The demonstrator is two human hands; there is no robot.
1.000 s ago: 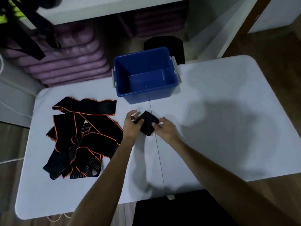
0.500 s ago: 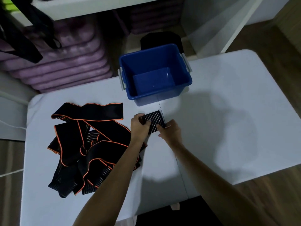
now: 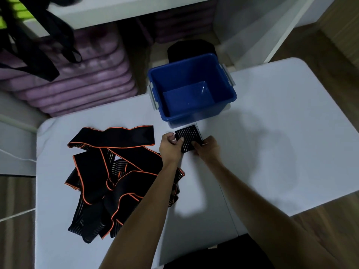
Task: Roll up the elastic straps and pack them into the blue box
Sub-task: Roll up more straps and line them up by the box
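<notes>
The rolled strap [image 3: 188, 139] now sits as a compact dark bundle with pale ribbing facing up, held low over the white table [image 3: 272, 133] just in front of the near wall of the blue box [image 3: 194, 117]. A second ago it was tilted on a diagonal between the hands; half a second ago it had turned square; now it is squared up and a little closer to the box, which suggests the rolling of this one is finished or nearly so and the next step is lifting it over the rim. The left hand [image 3: 170, 146] grips the bundle's left edge, thumb laid over the top and fingers curled behind it. The right hand [image 3: 206, 148] pinches the right near corner, thumb on top. The box looks empty inside, its bare blue floor showing, so this appears to be the first strap to go in. To the left, well apart from the box, the pile of loose straps [image 3: 108, 171], black with orange edging, lies tangled and unrolled, arranged as it was in the earlier views. Beyond the table, purple cushions [image 3: 81, 82] are stacked under a shelf.
</notes>
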